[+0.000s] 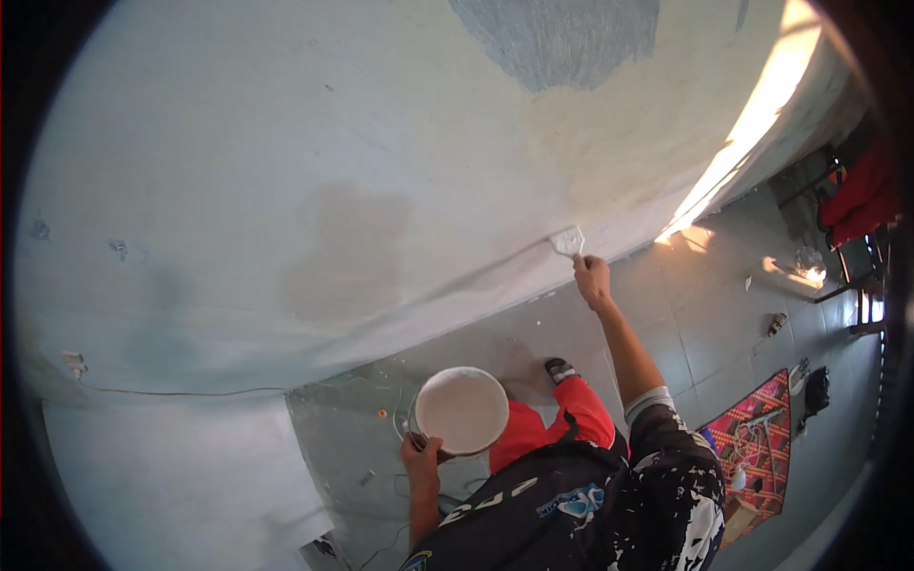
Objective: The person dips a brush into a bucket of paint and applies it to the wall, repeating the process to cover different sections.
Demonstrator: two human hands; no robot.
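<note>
Flat, wide-bladed tool (568, 242), pale-coated: clenched by the handle in the right hand (592, 279), blade against the lower part of the wall (238, 171), just above the floor (695, 314). Near and to the left, round bucket (462, 370), holding smooth, pale material (462, 411): grasped at its near left edge by the left hand (422, 457), with fingers at the rim. Higher on the wall, blue-grey patch (571, 38); left of centre, darker beige patch (352, 247); to the right, slanting band of bright light (747, 128). Along the wall's base at left, thin cable (190, 392). Below the bucket and tool, red trousers (590, 409), dark shoe (560, 369) and dark shirt (514, 523) with white splotches. On the shirt, large pale lettering and a blue-and-white logo (581, 502); wording too warped to read with certainty. On the floor at right, red patterned mat (773, 404) bearing assorted items, with black item (816, 390) just beside. At far right, red fabric (862, 195) near dark-framed furniture (866, 305).
</note>
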